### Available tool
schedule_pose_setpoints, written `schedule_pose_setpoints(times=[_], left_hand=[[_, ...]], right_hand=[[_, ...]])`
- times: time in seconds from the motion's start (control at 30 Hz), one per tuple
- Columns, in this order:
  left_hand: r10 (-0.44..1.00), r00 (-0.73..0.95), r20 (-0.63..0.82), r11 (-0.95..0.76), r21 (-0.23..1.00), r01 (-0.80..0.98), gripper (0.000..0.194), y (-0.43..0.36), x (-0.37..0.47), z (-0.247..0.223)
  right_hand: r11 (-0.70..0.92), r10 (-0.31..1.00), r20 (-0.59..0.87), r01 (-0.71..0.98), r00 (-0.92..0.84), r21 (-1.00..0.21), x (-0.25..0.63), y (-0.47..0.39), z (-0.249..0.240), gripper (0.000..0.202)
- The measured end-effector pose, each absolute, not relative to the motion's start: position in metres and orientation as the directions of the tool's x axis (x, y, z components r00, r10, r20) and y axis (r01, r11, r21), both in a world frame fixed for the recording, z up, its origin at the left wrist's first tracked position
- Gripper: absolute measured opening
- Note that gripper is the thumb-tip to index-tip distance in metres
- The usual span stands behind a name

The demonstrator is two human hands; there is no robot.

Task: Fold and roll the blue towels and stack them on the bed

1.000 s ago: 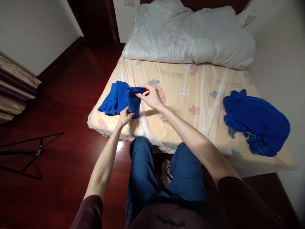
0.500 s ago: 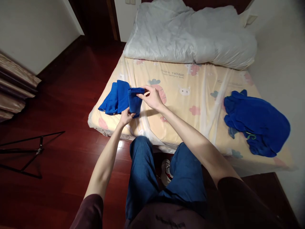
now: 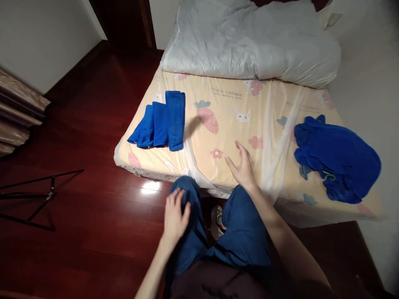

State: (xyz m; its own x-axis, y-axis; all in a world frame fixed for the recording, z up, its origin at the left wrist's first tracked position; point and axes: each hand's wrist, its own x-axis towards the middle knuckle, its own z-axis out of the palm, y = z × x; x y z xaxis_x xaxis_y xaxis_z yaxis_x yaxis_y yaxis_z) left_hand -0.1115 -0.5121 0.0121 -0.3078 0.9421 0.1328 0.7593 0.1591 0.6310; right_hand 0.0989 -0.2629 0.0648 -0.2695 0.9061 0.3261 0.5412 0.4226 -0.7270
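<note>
released from both hands since half a second ago, the folded blue cloth [image 3: 176,120] now lies lengthwise on the patterned sheet [image 3: 224,124] near the bed's left corner, where before it was held upright at its top and bottom. its left edge meets a row of other folded blue pieces [image 3: 159,125], fanned out side by side. across the bed, well apart on the right, sits a loose blue heap [image 3: 339,160] with a bit of green showing. a pale, bulky quilt [image 3: 249,45] fills the far end. on the red-brown floor [image 3: 93,124] to the left stand thin black legs [image 3: 51,195], with a striped curtain [image 3: 18,116] beyond.

the right hand [image 3: 243,168] hangs above the sheet, thumb and fingers parted; bare sheet separates its tips from the cloth. the left hand [image 3: 175,218] is over the left knee of the jeans [image 3: 243,241], fingers loosely spread, the cloth beyond its tips; whether it touches the denim i cannot tell.
</note>
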Motion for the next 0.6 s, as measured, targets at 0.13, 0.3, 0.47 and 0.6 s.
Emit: schedule_pose_setpoints(times=[0.13,0.3,0.47,0.6], left_hand=[[0.968,-0.25,0.021,0.226,0.357,0.906,0.069,-0.585,-0.038,-0.004],[0.974,-0.225,-0.001,0.217,0.272,0.937,0.071,-0.57,-0.041,-0.006],[0.989,-0.149,-0.014,0.148,0.223,0.964,0.064,-0.546,-0.052,0.0],[0.988,-0.153,-0.009,0.152,0.179,0.972,0.059,-0.544,-0.053,0.0]], right_hand=[[0.251,0.968,0.15,0.81,-0.202,-0.53,0.209,-0.376,0.003,0.053],[-0.013,1.0,-0.023,0.854,0.001,-0.52,0.246,-0.457,-0.021,0.075],[-0.063,0.997,-0.075,0.851,0.028,-0.521,0.238,-0.45,-0.015,0.077],[-0.057,0.998,-0.043,0.84,0.04,-0.54,0.237,-0.446,-0.018,0.072]])
